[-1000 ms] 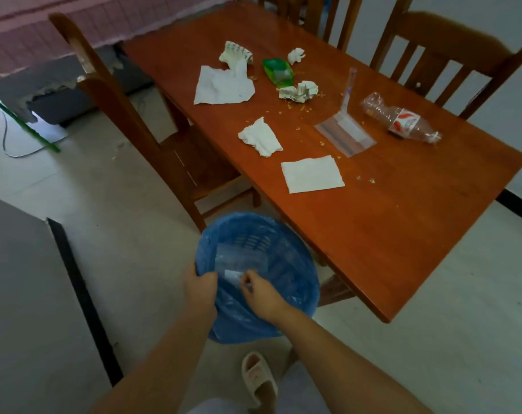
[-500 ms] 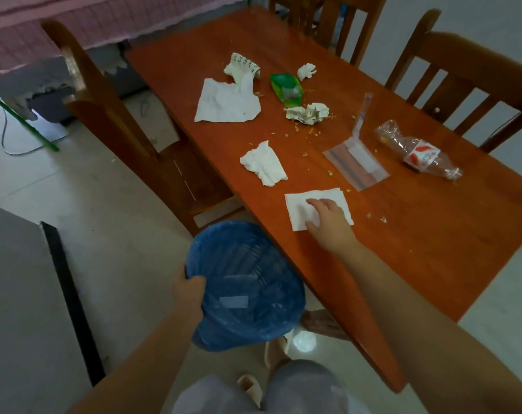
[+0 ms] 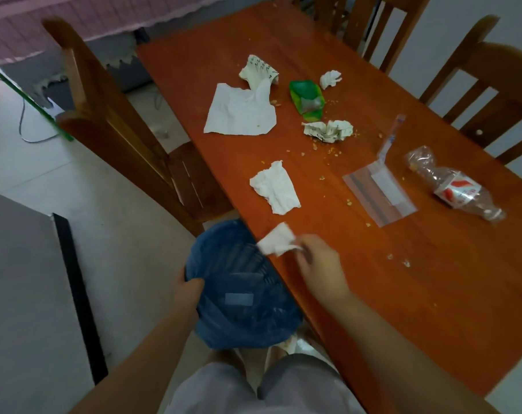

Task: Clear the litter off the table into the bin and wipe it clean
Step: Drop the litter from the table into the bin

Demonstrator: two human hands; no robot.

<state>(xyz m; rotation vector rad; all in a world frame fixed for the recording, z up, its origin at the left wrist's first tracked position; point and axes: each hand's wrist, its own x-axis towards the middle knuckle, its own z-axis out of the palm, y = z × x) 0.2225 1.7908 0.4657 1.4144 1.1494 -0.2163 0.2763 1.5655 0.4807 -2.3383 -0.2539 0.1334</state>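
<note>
We are standing at the near long edge of the wooden table [image 3: 433, 294], looking down. Our left hand [image 3: 188, 294] is gripping the near rim of the blue-lined bin [image 3: 241, 318], fingers curled over the edge, holding it just beside the table edge at about 7 o'clock from the table's centre. A clear bag with a pale label is lying inside the bin.

Our right hand [image 3: 322, 267] is hovering over the table's near edge, fingers pinched closed on a white napkin [image 3: 276, 243]. The napkin is crumpling in the grip and hanging out past the table edge, over the bin's far rim. The hand is motion-blurred, so we cannot tell exactly which fingers are holding it.

Litter we are seeing on the table:
- A crumpled tissue [image 3: 274, 189] at 12 o'clock from the right hand, near the table edge.
- A large flat tissue [image 3: 238, 112] at 11 o'clock, touching a crushed paper cup [image 3: 258, 70] beyond it.
- A green wrapper [image 3: 306, 97] and a small paper ball [image 3: 330, 79] at 12 to 1 o'clock.
- A crumpled printed paper [image 3: 328, 130] with crumbs scattered around it.
- A clear zip bag [image 3: 379, 189] at 2 o'clock.
- A crushed plastic bottle [image 3: 454, 186] lying on its side just beyond the zip bag.

A wooden chair [image 3: 119, 130] is standing at 10 o'clock.
</note>
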